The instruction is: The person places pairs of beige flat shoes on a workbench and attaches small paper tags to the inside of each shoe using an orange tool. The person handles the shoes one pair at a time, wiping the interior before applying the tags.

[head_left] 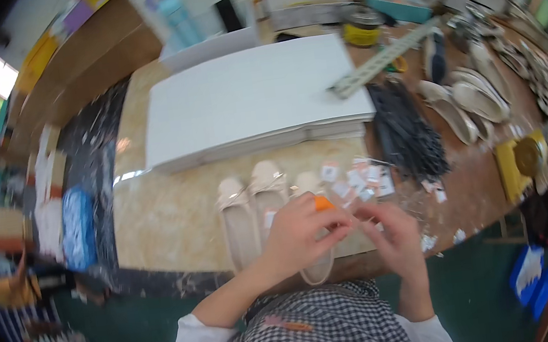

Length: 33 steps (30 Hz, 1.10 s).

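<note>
My left hand (pixel 303 230), with an orange wrap on one finger, is closed in a pinch over the front part of the table. Close beside it, my right hand (pixel 393 228) pinches too, the fingertips of both nearly meeting. Whatever lies between them is too small and blurred to name. Under my left hand is a beige flat shoe (pixel 317 276), partly hidden. To its left a pair of beige flats with bows stands side by side, one shoe (pixel 238 223) further left than the other shoe (pixel 266 177). Small white tags (pixel 360 179) lie scattered just beyond my hands.
A stack of white sheets (pixel 251 98) fills the table's middle. Right of it are a bundle of dark strips (pixel 406 131), a metal bar (pixel 383 60), a yellow-labelled tin (pixel 361 26) and more beige shoes (pixel 477 97). A blue package (pixel 79 229) sits at left.
</note>
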Each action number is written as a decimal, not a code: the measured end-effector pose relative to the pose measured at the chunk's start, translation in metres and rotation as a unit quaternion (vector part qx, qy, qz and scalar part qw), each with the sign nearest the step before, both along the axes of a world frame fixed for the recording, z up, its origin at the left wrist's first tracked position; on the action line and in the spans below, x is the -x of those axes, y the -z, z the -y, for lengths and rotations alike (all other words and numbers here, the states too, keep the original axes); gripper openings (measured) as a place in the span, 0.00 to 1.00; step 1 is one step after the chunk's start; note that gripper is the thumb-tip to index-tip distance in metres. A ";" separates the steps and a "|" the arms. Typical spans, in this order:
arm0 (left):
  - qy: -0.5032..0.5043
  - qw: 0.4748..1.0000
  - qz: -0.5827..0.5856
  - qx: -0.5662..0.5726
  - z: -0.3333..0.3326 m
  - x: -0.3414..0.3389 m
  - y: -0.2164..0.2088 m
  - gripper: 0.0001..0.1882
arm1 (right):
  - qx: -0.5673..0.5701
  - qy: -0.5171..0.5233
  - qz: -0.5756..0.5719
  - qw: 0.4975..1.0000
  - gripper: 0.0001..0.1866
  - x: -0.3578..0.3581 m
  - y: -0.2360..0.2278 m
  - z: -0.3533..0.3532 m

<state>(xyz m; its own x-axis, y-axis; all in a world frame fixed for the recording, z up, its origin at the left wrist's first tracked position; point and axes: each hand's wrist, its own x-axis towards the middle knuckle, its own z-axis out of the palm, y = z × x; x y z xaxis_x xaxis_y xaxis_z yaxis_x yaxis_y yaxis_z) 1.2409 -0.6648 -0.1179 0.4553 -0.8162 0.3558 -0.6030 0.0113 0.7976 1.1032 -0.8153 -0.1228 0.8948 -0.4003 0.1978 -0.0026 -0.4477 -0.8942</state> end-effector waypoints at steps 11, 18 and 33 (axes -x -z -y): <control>-0.176 0.978 0.108 0.033 -0.136 0.026 0.038 0.11 | -0.051 -0.338 -0.120 0.932 0.11 -0.054 0.003 -0.075; -0.225 0.974 -0.009 0.012 -0.168 0.012 0.063 0.10 | -0.029 -0.351 -0.159 0.922 0.08 -0.085 0.012 -0.095; -0.385 0.891 0.053 -0.235 -0.178 -0.023 0.109 0.09 | 0.316 -0.288 -0.097 0.899 0.05 -0.168 0.099 -0.130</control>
<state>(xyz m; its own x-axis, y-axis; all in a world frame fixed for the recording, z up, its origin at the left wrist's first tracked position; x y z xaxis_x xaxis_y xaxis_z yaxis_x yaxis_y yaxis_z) 1.2635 -0.4867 -0.2266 0.9292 -0.3456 0.1309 -0.3589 -0.7594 0.5426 1.2713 -0.6853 -0.2214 0.9598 0.2779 0.0404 0.2639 -0.8430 -0.4687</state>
